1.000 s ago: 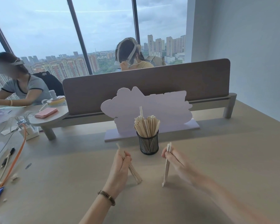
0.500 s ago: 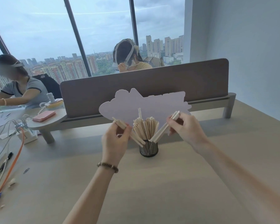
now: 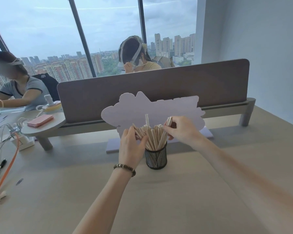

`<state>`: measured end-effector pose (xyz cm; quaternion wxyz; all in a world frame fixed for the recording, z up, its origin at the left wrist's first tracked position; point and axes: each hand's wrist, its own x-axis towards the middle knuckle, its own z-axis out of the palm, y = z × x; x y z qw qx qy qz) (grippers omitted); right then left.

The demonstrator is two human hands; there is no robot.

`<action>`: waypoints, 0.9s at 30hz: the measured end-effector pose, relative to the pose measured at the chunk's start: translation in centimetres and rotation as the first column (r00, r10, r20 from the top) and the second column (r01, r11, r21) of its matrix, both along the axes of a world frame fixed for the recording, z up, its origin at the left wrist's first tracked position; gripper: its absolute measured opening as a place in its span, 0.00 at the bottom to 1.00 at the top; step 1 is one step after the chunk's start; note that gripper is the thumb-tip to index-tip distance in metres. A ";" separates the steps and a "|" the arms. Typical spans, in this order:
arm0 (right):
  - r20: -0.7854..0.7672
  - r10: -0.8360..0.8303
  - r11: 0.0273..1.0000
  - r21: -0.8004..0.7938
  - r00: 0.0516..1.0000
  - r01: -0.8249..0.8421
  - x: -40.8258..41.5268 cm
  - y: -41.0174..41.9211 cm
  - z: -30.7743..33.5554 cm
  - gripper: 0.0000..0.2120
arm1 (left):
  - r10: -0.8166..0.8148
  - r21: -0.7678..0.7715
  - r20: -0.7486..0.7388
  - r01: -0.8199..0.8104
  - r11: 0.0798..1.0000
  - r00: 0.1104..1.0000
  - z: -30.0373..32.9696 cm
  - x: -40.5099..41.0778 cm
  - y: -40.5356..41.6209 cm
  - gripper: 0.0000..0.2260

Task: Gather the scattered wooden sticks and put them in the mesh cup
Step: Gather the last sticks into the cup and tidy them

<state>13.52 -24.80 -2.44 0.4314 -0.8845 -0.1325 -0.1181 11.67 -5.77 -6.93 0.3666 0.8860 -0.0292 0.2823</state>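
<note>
Wooden sticks (image 3: 153,137) pinched in my left hand (image 3: 131,146) and right hand (image 3: 182,130); I should ease both bundles straight down into the cup (image 3: 156,157).

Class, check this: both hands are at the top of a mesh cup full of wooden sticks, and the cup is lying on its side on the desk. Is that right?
Not quite. The cup stands upright on the desk, not on its side, as the head view shows. The rest holds: the left hand and right hand are both at the top of the sticks filling it.
</note>
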 end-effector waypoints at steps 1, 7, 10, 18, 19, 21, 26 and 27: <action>-0.002 -0.002 1.000 -0.030 1.000 0.002 0.2 0.1 -0.4 0.08 | -0.010 0.004 -0.010 0.010 1.000 1.000 -0.5 0.2 0.0 0.12; 0.111 -0.018 0.986 -0.164 0.994 0.036 1.1 0.1 -2.6 0.18 | -0.065 -0.051 -0.080 0.061 0.997 0.995 -2.1 0.2 -0.1 0.29; 0.179 0.037 0.991 -0.136 0.983 -0.013 1.0 -0.3 -3.2 0.32 | -0.095 -0.047 -0.047 0.093 0.995 0.994 -1.9 0.1 0.0 0.42; 0.226 0.127 0.955 -0.290 0.966 -0.058 0.5 -0.2 -3.7 0.22 | -0.136 0.107 -0.026 0.138 0.985 0.990 -2.5 0.2 0.2 0.33; 0.237 0.126 0.955 -0.292 0.963 -0.054 0.5 -0.2 -3.7 0.22 | -0.134 0.116 -0.024 0.136 0.984 0.991 -2.6 0.3 0.2 0.32; 0.258 0.120 0.954 -0.296 0.959 -0.039 0.6 -0.1 -3.8 0.22 | -0.137 0.121 -0.020 0.138 0.983 0.990 -2.4 0.2 0.3 0.30; 0.231 0.179 0.925 -0.372 0.956 -0.083 0.6 -0.1 -4.1 0.21 | -0.172 0.059 -0.112 0.179 0.982 0.979 -2.1 0.1 0.4 0.31; 0.212 0.187 0.921 -0.377 0.959 -0.096 0.5 -0.1 -4.1 0.21 | -0.179 -0.004 -0.145 0.180 0.984 0.973 -2.1 0.1 0.4 0.33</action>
